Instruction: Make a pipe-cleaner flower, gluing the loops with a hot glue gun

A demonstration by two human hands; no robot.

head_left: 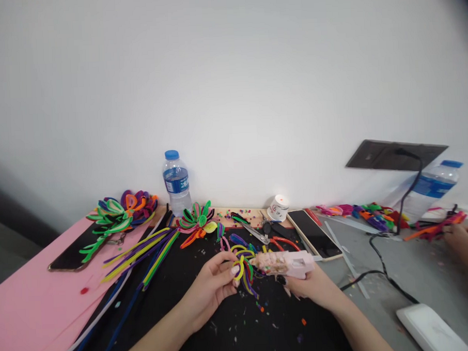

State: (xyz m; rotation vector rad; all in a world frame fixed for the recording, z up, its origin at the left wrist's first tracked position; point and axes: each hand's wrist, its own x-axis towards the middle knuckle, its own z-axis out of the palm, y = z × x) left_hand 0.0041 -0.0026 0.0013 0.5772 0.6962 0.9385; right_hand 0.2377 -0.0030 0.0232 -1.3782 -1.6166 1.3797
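My left hand (210, 288) pinches a small flower of looped pipe cleaners (243, 265), yellow, purple and green. My right hand (314, 286) grips a pink hot glue gun (286, 262) whose nozzle points left and touches the flower. Both hands hover over a black mat (210, 332) strewn with small coloured scraps.
Loose pipe cleaners (144, 252) and finished flowers (121, 211) lie at the left on pink paper (26, 303). Scissors (255, 231), red-handled pliers (285, 241), a phone (314, 233), a tape roll (278, 208) and a water bottle (177, 182) stand behind. Another person's hand (459, 238) works at right beside a black cable (381, 265).
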